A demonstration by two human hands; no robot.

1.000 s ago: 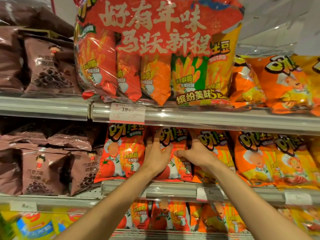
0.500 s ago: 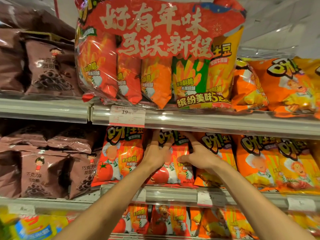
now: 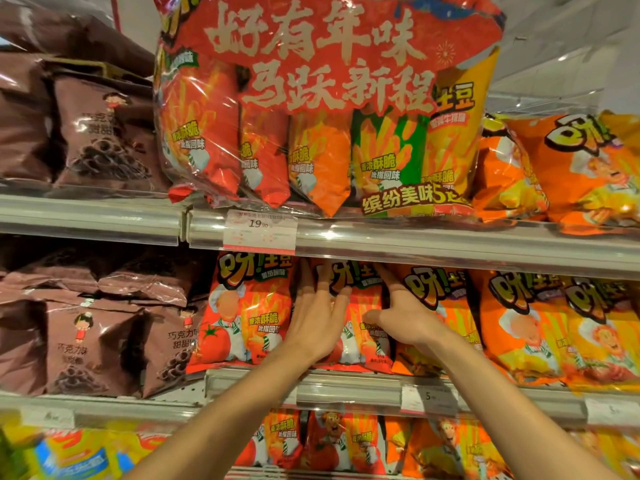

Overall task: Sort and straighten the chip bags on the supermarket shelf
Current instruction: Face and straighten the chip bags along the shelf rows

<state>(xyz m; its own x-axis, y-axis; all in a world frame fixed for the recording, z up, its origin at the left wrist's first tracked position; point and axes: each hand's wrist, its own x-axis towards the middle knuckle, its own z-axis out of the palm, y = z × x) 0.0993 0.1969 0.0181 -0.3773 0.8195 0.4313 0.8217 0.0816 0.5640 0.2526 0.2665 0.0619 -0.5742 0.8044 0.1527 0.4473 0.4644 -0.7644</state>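
Note:
On the middle shelf a red tomato chip bag (image 3: pixel 363 306) stands upright between my two hands. My left hand (image 3: pixel 317 317) lies flat on its left half, fingers straight and spread, tips near the top edge. My right hand (image 3: pixel 403 313) presses its right side, thumb across the front and fingers reaching up behind the bag's right edge. Another red tomato bag (image 3: pixel 246 306) stands to the left, and an orange bag (image 3: pixel 433 306) to the right, partly hidden by my right hand.
Orange bags (image 3: pixel 540 323) fill the middle shelf to the right, brown chocolate snack bags (image 3: pixel 104 323) to the left. A large multipack (image 3: pixel 311 109) sits on the upper shelf above a price tag (image 3: pixel 259 232). The shelf rail (image 3: pixel 346 389) runs below my wrists. More bags stand on the lower shelf.
Both hands have stayed on the middle red bag; my left fingers have spread flatter over its front, and my right fingers have stretched further up along its right edge.

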